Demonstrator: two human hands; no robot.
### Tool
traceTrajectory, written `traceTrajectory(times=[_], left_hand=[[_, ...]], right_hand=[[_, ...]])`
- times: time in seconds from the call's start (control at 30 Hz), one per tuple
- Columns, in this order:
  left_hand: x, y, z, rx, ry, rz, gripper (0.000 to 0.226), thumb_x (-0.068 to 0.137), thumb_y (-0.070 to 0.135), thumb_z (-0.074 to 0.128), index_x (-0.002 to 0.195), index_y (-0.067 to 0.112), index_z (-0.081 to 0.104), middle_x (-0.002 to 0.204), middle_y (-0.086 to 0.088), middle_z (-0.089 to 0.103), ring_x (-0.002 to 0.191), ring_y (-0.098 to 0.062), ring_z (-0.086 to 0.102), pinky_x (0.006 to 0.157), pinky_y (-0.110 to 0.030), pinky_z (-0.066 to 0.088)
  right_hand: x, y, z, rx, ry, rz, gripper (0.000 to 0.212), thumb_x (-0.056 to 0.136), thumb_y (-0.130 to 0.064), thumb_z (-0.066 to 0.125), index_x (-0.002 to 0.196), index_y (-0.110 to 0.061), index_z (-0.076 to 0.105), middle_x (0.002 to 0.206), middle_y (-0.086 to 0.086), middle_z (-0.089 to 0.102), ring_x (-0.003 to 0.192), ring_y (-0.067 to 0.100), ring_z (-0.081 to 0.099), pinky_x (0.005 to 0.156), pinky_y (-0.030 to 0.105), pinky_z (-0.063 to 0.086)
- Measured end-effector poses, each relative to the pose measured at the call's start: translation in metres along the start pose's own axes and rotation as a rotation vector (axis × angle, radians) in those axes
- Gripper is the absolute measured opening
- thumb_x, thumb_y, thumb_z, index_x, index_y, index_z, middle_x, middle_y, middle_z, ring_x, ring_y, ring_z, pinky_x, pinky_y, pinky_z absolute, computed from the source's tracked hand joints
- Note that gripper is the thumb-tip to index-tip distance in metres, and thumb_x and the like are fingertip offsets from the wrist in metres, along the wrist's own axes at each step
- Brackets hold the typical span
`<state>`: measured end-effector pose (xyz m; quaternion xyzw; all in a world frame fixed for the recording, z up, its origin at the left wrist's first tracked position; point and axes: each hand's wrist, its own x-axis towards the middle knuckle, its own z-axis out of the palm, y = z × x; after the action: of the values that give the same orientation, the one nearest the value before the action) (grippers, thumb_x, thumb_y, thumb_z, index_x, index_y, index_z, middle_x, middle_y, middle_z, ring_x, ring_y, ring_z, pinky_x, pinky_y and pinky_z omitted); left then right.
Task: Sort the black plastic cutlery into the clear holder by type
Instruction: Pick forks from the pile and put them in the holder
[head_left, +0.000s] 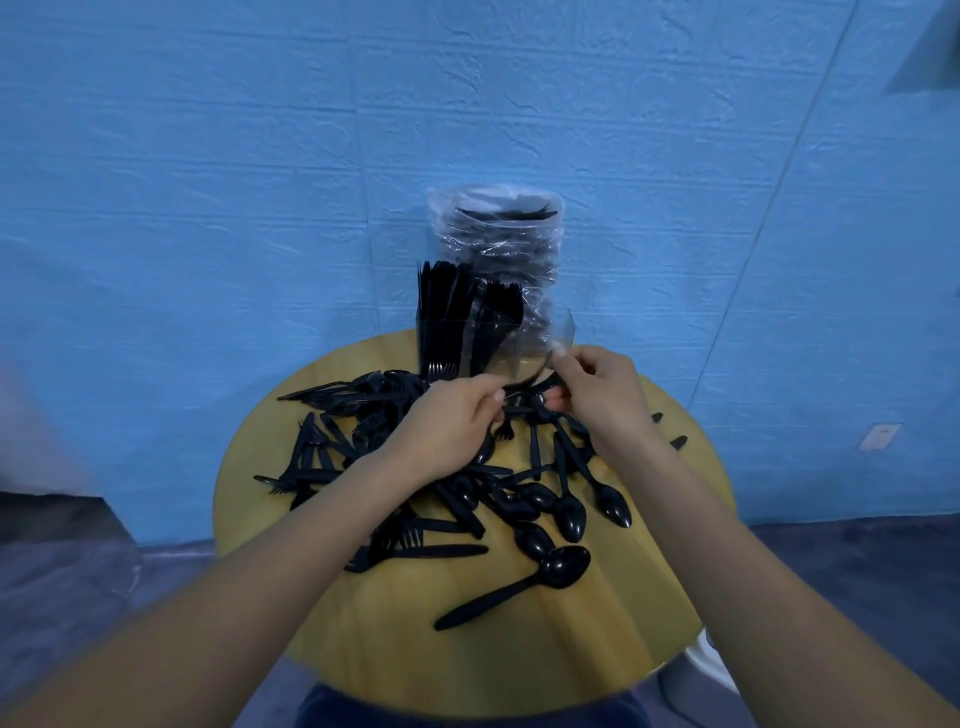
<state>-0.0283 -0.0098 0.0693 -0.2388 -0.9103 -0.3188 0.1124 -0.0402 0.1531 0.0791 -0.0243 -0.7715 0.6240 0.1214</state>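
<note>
light, springy cutlery, held at the handles

from my seat, the left hand (457, 415) pinches one end of a thin black piece (530, 382), fingers curled; the right hand (597, 395) pinches its other end, just right of that grip. the type i cannot tell. beyond both grips stands the clear holder (467, 338), part filled. the loose cutlery (519, 499) lies below them on the tabletop (519, 649). i judge these light, slick and bendy; take them mid-handle.
</note>
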Motion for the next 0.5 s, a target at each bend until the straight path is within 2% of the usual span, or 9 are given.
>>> traceTrajectory(times=[0.07, 0.13, 0.2, 0.27, 0.37, 0.43, 0.5], left_hand=[[-0.006, 0.000, 0.000, 0.019, -0.005, 0.014, 0.033, 0.102, 0.022, 0.036, 0.130, 0.020, 0.053, 0.100, -0.002, 0.067, 0.083, -0.010, 0.060, 0.075, -0.024, 0.048], [-0.011, 0.000, 0.000, 0.052, -0.001, 0.049, 0.033, 0.102, 0.021, 0.036, 0.130, 0.018, 0.053, 0.100, -0.006, 0.066, 0.094, -0.019, 0.058, 0.084, -0.037, 0.047], [-0.014, -0.002, 0.002, 0.101, 0.007, 0.075, 0.033, 0.101, 0.018, 0.036, 0.128, 0.017, 0.054, 0.099, -0.006, 0.064, 0.095, -0.021, 0.055, 0.085, -0.039, 0.045], [-0.018, -0.006, 0.003, 0.147, 0.001, 0.062, 0.032, 0.101, 0.016, 0.034, 0.126, 0.015, 0.054, 0.098, -0.006, 0.061, 0.097, -0.022, 0.052, 0.086, -0.041, 0.044], [-0.029, -0.008, 0.000, 0.184, -0.021, 0.017, 0.038, 0.101, 0.017, 0.033, 0.137, 0.017, 0.045, 0.109, -0.005, 0.060, 0.105, -0.021, 0.051, 0.089, -0.035, 0.043], [-0.039, -0.009, -0.004, 0.159, -0.055, -0.035, 0.038, 0.102, 0.019, 0.033, 0.139, 0.017, 0.042, 0.105, 0.000, 0.060, 0.098, -0.018, 0.055, 0.083, -0.031, 0.045], [-0.051, -0.013, -0.007, 0.101, -0.095, -0.103, 0.028, 0.102, 0.020, 0.033, 0.123, 0.016, 0.050, 0.084, 0.005, 0.055, 0.081, -0.017, 0.055, 0.067, -0.029, 0.042]], right_hand=[[-0.004, 0.002, 0.006, 0.081, -0.032, 0.019, 0.028, 0.098, -0.026, 0.048, 0.096, -0.002, 0.061, 0.073, 0.007, 0.063, 0.050, 0.002, 0.060, 0.065, 0.025, 0.056], [-0.009, 0.001, 0.011, 0.201, -0.061, 0.057, 0.030, 0.099, -0.027, 0.045, 0.090, -0.001, 0.058, 0.073, 0.009, 0.061, 0.049, 0.004, 0.060, 0.058, 0.019, 0.054], [-0.014, -0.001, 0.014, 0.299, -0.096, 0.085, 0.038, 0.100, -0.032, 0.041, 0.090, 0.000, 0.059, 0.067, 0.009, 0.059, 0.047, 0.007, 0.060, 0.054, 0.019, 0.053], [-0.018, -0.003, 0.017, 0.291, -0.126, 0.081, 0.040, 0.099, -0.035, 0.043, 0.092, 0.000, 0.060, 0.064, 0.007, 0.059, 0.048, 0.009, 0.060, 0.055, 0.022, 0.055], [-0.022, 0.001, 0.024, 0.082, -0.145, 0.004, 0.024, 0.099, -0.019, 0.047, 0.099, 0.000, 0.062, 0.076, 0.006, 0.063, 0.047, 0.007, 0.060, 0.057, 0.022, 0.055], [-0.026, 0.005, 0.031, -0.051, -0.157, -0.051, 0.021, 0.099, -0.013, 0.047, 0.103, -0.002, 0.064, 0.082, 0.003, 0.065, 0.050, 0.008, 0.062, 0.059, 0.024, 0.057], [-0.033, 0.006, 0.039, -0.100, -0.191, -0.104, 0.022, 0.099, -0.017, 0.046, 0.105, -0.005, 0.064, 0.082, 0.002, 0.066, 0.057, 0.011, 0.065, 0.062, 0.028, 0.058]])
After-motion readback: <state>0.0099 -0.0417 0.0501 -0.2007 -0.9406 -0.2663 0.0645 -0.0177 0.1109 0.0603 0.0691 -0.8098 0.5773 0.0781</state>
